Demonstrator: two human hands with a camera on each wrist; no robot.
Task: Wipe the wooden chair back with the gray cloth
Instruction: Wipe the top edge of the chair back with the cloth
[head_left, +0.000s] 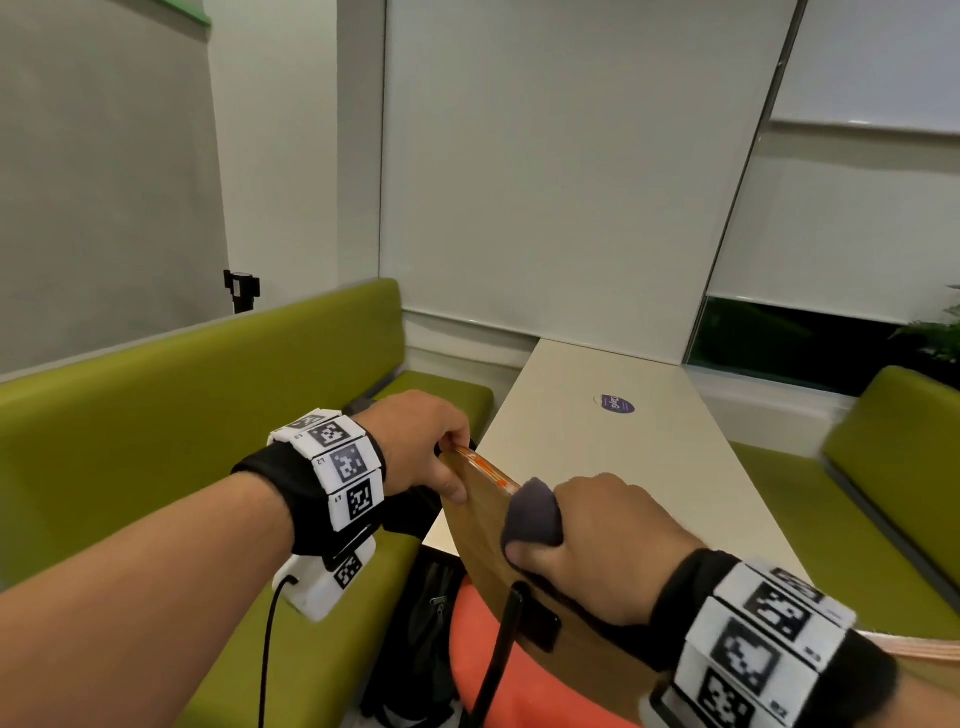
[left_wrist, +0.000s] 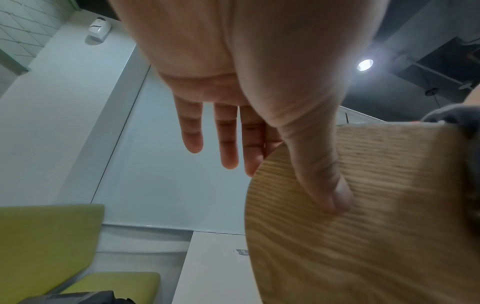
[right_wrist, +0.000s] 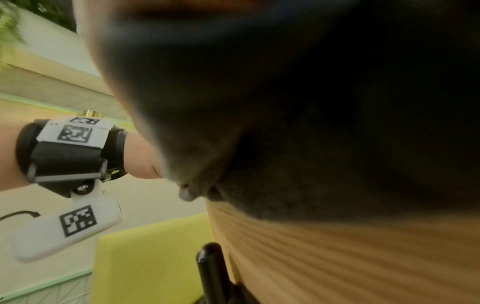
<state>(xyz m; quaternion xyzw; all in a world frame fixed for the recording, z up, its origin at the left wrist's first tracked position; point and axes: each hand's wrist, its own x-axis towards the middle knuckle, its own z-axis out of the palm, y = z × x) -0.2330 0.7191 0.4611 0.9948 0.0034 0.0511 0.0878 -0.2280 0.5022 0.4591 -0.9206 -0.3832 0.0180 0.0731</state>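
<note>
The wooden chair back (head_left: 480, 530) stands in front of me, seen from behind, with its top edge running from the left corner down to the right. My left hand (head_left: 441, 462) grips its top left corner; in the left wrist view the thumb (left_wrist: 324, 181) lies on the wood grain (left_wrist: 363, 236) while the fingers (left_wrist: 228, 144) reach behind the panel. My right hand (head_left: 587, 540) holds the bunched gray cloth (head_left: 532, 514) against the top edge, just right of the left hand. The cloth (right_wrist: 285, 102) fills most of the right wrist view, above the wood (right_wrist: 337, 257).
A beige table (head_left: 613, 431) with a purple sticker (head_left: 614, 404) lies beyond the chair. Green benches (head_left: 182, 415) run along both sides. The chair has an orange seat (head_left: 519, 680) and a black frame bar (head_left: 498, 654). A dark bag (head_left: 415, 639) sits low at the left.
</note>
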